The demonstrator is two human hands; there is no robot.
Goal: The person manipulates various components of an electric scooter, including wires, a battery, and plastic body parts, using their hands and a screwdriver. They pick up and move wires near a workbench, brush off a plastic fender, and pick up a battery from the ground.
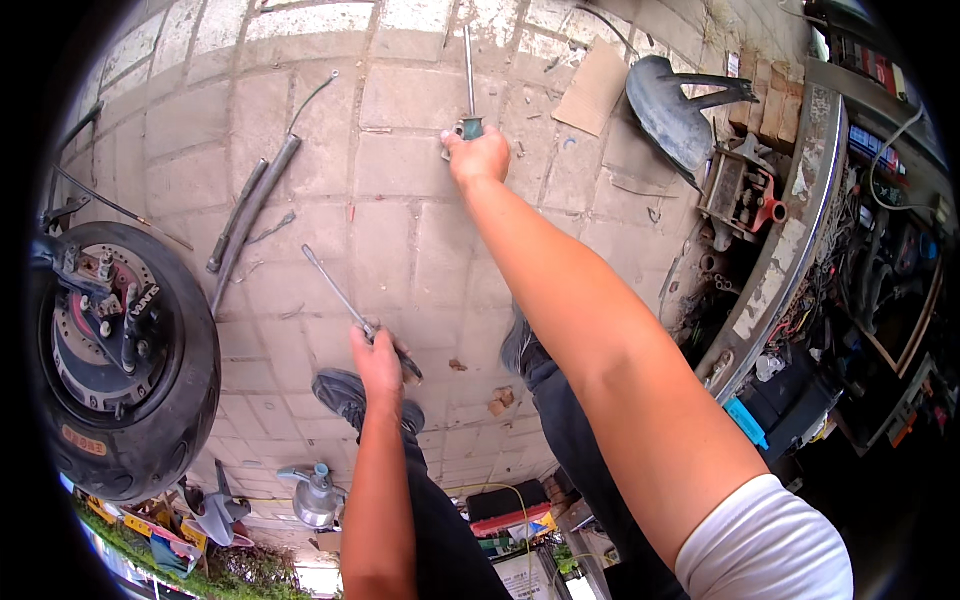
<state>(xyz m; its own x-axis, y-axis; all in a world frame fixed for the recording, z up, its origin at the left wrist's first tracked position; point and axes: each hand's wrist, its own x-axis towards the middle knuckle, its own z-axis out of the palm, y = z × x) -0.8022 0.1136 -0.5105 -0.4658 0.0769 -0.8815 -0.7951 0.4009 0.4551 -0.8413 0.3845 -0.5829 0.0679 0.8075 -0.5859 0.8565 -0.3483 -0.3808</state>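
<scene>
My right hand [478, 155] reaches to the upper middle, fingers closed round the green handle of a long screwdriver [469, 75], whose steel shaft points away from me over the brick paving [390, 160]. Lower and left of it, my left hand [378, 362] grips a second screwdriver [331, 283] with a dark handle and a thin shaft angled up to the left. The fingers of both hands are partly hidden. My shoes [340, 397] and legs show beneath my arms.
A scooter wheel [170, 370] stands left, near two black tubes [262, 195]. Right lie cardboard [592, 85], a black plastic fender [660, 125], rusty metal parts [735, 195] and a metal ledge [770, 280] before cluttered tools. A silver can [315, 500] stands below.
</scene>
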